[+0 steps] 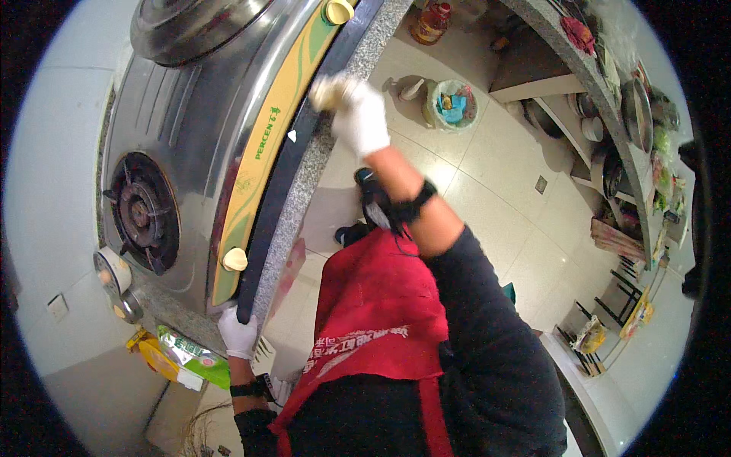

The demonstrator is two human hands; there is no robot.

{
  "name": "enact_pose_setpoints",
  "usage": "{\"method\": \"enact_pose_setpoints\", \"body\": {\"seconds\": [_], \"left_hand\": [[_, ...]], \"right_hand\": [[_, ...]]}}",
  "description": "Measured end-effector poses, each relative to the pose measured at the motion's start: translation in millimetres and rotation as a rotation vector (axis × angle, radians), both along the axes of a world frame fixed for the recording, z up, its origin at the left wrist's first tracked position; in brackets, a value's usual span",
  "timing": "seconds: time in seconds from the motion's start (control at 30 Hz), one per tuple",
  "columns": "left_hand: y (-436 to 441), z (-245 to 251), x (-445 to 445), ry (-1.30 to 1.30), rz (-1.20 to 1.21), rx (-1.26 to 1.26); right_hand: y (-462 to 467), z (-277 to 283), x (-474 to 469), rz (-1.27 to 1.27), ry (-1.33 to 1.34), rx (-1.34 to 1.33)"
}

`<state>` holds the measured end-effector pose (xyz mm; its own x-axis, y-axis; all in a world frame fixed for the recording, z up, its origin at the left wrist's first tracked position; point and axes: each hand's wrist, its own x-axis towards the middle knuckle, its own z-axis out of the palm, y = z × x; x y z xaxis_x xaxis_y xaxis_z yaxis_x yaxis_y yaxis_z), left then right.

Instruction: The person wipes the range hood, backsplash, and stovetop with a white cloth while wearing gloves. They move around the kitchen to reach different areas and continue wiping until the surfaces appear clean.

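My right hand (362, 117), in a white glove and blurred, is closed around a crumpled pale cloth (330, 93) at the dark front strip of the gas stove. My left hand (239, 334), also in a white glove, rests at the stove's near front corner, its fingers at the end of the dark strip (268, 211); whether it grips the strip is unclear. The steel stove top (188, 154) has a yellow-green front panel (257, 154) with two cream knobs (235, 259). A small white piece (292, 136) lies on the dark strip.
A black burner (143, 211) is at the left, and a large metal pot (194, 28) stands at the stove's far end. A granite counter edge (297, 200) borders the stove. On the tiled floor stand a lined waste bin (454, 107) and an oil bottle (431, 24). Shelves with pans (542, 117) line the right.
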<state>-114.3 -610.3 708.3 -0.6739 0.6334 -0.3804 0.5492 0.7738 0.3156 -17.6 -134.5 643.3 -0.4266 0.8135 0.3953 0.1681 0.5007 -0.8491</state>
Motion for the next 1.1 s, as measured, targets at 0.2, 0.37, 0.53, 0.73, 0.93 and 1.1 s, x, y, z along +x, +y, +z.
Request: {"method": "enact_pose_setpoints", "body": {"seconds": [0.2,0.37,0.53,0.73,0.93,1.1], "left_hand": [[-5.2,-1.0,-6.2,-0.015,-0.053,0.019],[2.3,2.4,-3.5,-0.042,-0.005,-0.007],[12.1,8.2,0.0,-0.004,0.003,-0.063],[11.9,8.8,1.8,0.038,-0.017,0.005],[6.3,2.2,0.0,0.050,0.004,0.034],[-1.5,-2.3,-1.1,0.027,0.001,0.023]], "right_hand": [[72.3,18.1,22.4,-0.338,0.019,0.100],[161.0,-10.3,-16.1,-0.291,-0.063,-0.011],[3.7,11.3,6.2,0.083,-0.155,-0.042],[24.5,41.9,12.9,0.003,-0.003,-0.074],[-23.4,12.2,-17.7,-0.064,-0.136,0.160],[-164.9,37.5,4.6,0.445,-0.371,-0.129]]}}
